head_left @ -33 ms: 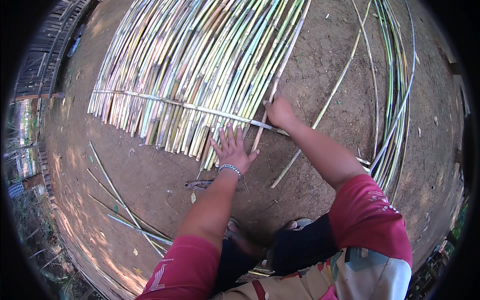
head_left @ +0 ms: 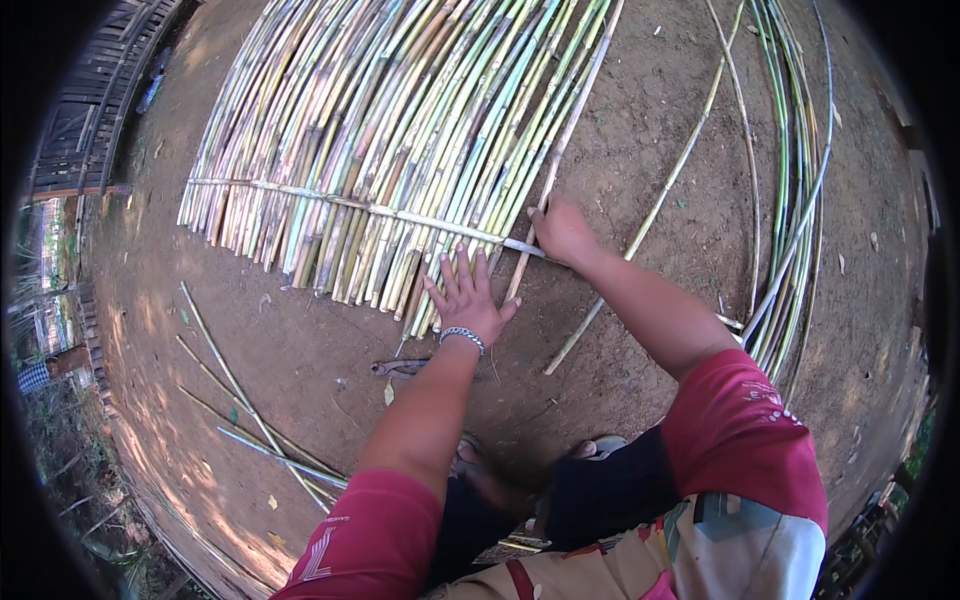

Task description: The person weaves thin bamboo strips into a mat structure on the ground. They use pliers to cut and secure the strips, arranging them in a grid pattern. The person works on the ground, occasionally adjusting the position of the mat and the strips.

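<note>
Many long canes lie side by side on the ground like a mat, their near ends uneven. A thin cross cane runs over them near those ends. My left hand rests flat on the canes' near ends at the right, fingers spread. My right hand is closed at the outermost cane, just above the right end of the cross cane. Its thumb and index finger are at that cane; its other fingers are curled out of sight.
Pliers lie on the soil below the mat. A few loose sticks are at the lower left. One long cane lies right of my right hand, and a bundle of green canes farther right. A slatted structure stands at the upper left.
</note>
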### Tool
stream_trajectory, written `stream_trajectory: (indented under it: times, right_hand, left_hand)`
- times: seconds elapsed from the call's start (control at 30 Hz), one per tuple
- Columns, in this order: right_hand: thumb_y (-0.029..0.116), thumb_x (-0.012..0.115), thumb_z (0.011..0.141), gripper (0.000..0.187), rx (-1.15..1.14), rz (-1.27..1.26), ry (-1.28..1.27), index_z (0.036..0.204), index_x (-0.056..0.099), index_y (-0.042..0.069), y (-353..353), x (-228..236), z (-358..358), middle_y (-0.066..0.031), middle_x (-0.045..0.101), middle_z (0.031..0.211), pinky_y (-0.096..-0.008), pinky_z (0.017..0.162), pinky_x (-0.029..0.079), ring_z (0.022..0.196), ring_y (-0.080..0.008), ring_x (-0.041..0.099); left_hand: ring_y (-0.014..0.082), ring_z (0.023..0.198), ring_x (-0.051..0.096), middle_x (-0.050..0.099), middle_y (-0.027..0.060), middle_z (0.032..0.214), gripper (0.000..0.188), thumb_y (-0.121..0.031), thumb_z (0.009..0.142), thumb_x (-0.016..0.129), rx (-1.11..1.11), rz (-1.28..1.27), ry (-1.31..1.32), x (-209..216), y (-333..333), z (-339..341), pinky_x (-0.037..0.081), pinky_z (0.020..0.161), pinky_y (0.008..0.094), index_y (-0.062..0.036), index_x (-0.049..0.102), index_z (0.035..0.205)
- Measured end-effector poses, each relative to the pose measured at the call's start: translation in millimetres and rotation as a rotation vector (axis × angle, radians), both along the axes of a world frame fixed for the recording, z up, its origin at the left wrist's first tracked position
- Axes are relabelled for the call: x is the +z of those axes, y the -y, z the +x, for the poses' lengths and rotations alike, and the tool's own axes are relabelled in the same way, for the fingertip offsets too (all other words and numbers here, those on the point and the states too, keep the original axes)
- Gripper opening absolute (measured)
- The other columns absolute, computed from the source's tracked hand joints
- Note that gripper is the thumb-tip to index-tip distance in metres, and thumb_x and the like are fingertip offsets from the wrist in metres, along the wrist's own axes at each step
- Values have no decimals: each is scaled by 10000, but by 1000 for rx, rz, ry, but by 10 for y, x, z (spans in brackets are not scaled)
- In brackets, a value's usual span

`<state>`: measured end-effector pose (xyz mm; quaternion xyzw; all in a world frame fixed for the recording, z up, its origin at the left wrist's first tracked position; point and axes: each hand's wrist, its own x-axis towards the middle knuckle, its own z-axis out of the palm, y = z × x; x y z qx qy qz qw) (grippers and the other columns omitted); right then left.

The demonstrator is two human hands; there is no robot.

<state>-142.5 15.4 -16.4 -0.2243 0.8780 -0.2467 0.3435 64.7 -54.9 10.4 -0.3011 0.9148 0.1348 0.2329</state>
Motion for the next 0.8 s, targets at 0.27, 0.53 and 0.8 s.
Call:
stream_trajectory:
  times: [0.27, 0.53, 0.8]
  right_hand:
    - [398, 626, 948, 576, 476, 287, 19, 1221, 555, -105, 18, 659, 111, -285, 638, 1229, -453, 1028, 488, 1170, -395, 627]
    - [154, 683, 871, 428, 577, 317, -173, 1210, 549, -69, -50, 439, 128, -240, 668, 1196, -413, 959, 543, 1116, -367, 669]
    - [23, 581, 855, 289, 601, 141, -168, 1142, 591, 1, 206, 519, 237, -207, 697, 1115, -466, 944, 531, 1077, -382, 670]
  left_hand:
    - [418, 1535, -138, -55, 206, 1683, 1045, -638, 908, 566, 34, 22, 44, 49, -9, 14, -116, 1174, 651, -72, 52, 1621]
    - [399, 1545, -113, -40, 170, 1692, 1088, -522, 843, 715, 77, 85, 37, 234, 30, -149, -39, 1203, 640, -99, 85, 1623]
    - [357, 1502, 214, 187, 80, 1679, 922, -422, 825, 742, -100, -20, -12, 296, 302, -83, 173, 1234, 526, -187, 293, 1596]
